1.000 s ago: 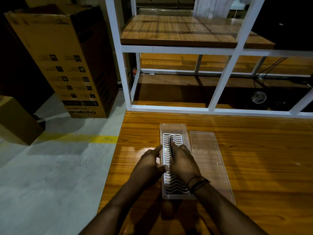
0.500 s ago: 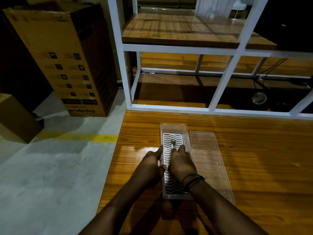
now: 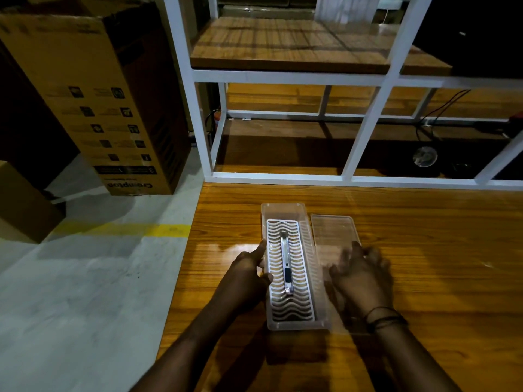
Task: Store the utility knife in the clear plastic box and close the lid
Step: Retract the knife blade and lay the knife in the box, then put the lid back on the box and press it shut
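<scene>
A slim utility knife (image 3: pixel 286 263) lies lengthwise on the white wavy grid inside the clear plastic box (image 3: pixel 283 209), which stands open on the wooden table. My left hand (image 3: pixel 246 274) presses against the box's left wall, thumb and fingers on its rim. The clear lid (image 3: pixel 332 227) lies flat on the table right beside the box. My right hand (image 3: pixel 360 277) hovers over the lid's near half, fingers spread and blurred; it holds nothing.
A white metal shelf frame (image 3: pixel 365 176) with wooden boards stands at the table's far edge. The table's left edge (image 3: pixel 186 250) drops to a concrete floor with a yellow line. A tall cardboard carton (image 3: pixel 93 94) stands on the floor at left.
My right hand has let go of the knife, which now rests in the box, and has swung right over the lid. My left hand stays at the box's left wall.
</scene>
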Demonstrator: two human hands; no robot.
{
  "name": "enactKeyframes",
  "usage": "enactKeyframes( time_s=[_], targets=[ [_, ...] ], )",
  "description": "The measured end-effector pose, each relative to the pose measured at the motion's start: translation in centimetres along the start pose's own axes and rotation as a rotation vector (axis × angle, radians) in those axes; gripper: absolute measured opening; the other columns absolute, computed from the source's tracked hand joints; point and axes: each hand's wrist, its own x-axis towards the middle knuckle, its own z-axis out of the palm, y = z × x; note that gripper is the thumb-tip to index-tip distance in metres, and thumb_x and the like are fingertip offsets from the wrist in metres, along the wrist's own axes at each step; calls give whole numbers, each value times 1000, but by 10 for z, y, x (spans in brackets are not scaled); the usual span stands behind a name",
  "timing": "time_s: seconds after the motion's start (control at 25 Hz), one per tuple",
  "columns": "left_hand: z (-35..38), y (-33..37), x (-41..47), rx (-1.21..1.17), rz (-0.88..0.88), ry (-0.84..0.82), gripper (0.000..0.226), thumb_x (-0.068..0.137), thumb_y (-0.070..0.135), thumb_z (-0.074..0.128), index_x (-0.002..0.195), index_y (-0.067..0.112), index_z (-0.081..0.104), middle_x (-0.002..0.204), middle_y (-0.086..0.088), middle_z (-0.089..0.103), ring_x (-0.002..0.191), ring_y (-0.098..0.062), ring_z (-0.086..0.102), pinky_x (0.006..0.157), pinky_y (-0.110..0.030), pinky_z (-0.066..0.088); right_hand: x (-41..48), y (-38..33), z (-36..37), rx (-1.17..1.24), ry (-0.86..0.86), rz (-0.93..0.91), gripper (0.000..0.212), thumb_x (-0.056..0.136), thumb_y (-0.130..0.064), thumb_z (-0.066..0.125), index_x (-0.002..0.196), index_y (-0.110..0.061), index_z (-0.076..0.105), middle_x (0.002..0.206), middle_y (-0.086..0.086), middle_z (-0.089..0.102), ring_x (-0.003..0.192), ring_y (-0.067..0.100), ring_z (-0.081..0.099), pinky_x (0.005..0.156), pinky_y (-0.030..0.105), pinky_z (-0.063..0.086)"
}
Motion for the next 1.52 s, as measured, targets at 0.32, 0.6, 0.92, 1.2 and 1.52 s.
enactKeyframes(
  time_s=[0.32,0.6,0.92,1.2,1.52],
  targets=[
    [1,-3,4,-16,-2,-10,87,95,15,71,162,39,22,127,-4,59,107,-29,68,89,-51,63,4,18,0,78,-122,174,93,66,-49,89,137,-9,44,138,21,49,122,41,56,97,46,52],
    [-1,-2,5,-48,-3,-20,85,93,12,72,161,38,28,125,-6,62,107,-28,69,92,-51,62,1,-5,-40,672,-169,-59,28,88,-1,65,112,-8,76,104,12,78,87,27,72,74,36,56],
    [-1,-5,6,-219,-43,-22,84,90,5,75,158,36,37,111,0,65,97,-37,74,85,-56,64,-24,-55,-25,754,-196,-194,44,74,-48,77,113,-33,66,127,2,64,104,23,69,64,25,59],
    [-2,-8,9,-479,-106,48,38,103,20,55,137,35,66,98,-3,75,71,-38,75,70,-55,67,-54,-70,11,262,-100,-302,89,65,-84,50,142,-44,33,155,5,35,136,34,39,109,52,41],
    [-1,-6,3,-449,-128,195,21,93,16,75,106,32,71,82,4,73,53,-14,71,56,-39,65,-63,-64,38,-27,121,-437,92,71,-80,44,146,-27,49,156,29,37,132,48,42,100,57,44]
  ],
)
